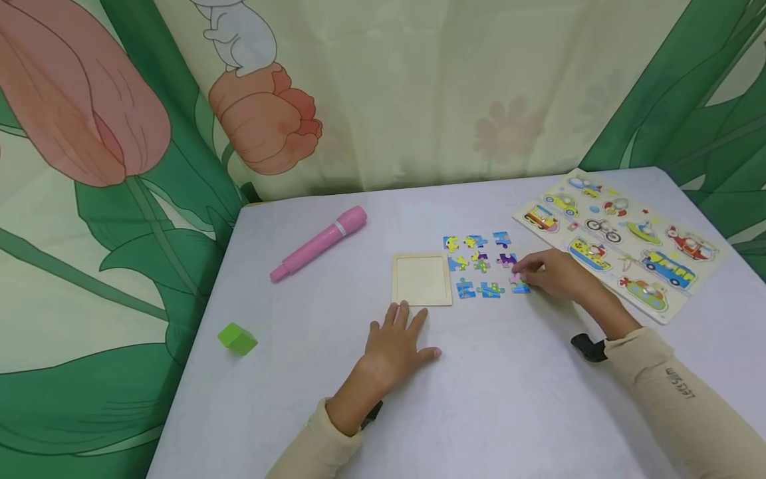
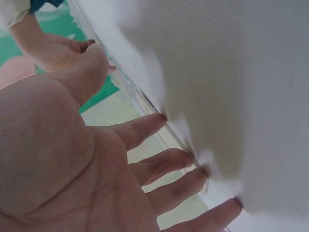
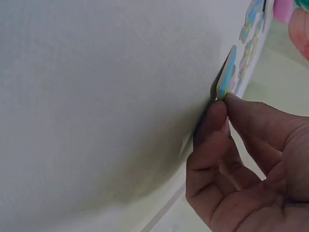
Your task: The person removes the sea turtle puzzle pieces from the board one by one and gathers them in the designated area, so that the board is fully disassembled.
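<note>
My right hand (image 1: 553,274) pinches a jigsaw piece (image 3: 227,75) between thumb and fingertip; in the right wrist view this blue and yellow piece is tilted, close over the white table. Several other jigsaw pieces (image 1: 481,263), blue with yellow, green and purple, lie in loose rows to its left. Beside them is a square wooden frame (image 1: 449,279) with a bare pale base. With fingers spread, my left hand (image 1: 391,352) rests on the table, fingertips right at the frame's near edge. The left wrist view shows its palm and fingers (image 2: 176,186) holding nothing.
At the right lies a large wooden board (image 1: 604,246) with vehicle pictures, close beyond my right hand. A pink marker-shaped stick (image 1: 317,244) lies at the back left, and a green block (image 1: 238,339) near the left edge. A printed curtain (image 1: 413,100) hangs behind the table.
</note>
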`<state>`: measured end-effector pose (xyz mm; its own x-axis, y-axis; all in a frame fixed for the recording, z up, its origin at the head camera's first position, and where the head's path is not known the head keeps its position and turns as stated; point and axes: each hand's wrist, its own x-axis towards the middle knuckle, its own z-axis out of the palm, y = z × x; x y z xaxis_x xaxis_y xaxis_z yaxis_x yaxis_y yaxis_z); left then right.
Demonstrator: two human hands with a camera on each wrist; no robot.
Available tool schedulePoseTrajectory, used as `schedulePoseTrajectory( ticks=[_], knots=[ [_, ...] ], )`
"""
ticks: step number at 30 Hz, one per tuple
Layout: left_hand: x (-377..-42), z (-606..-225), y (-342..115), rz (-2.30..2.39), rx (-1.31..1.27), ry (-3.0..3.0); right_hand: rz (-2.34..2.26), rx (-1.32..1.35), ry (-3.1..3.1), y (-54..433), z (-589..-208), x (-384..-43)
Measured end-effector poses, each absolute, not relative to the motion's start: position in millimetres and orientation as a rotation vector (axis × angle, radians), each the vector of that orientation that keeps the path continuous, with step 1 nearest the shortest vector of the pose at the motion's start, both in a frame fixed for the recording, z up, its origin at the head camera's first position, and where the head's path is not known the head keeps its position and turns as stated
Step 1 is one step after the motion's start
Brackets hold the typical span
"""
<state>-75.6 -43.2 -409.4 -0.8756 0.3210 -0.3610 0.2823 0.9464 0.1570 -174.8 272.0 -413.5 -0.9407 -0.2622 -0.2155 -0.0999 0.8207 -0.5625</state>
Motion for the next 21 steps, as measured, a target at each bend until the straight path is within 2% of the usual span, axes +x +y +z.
schedulePoseTrajectory(
  ticks=[21],
  knots=[
    [-75.3, -416.1, -44.3, 0.130, 0.470, 2.730, -0.820, -0.242, 2.767, 263.5, -421.6, -166.8]
  ],
)
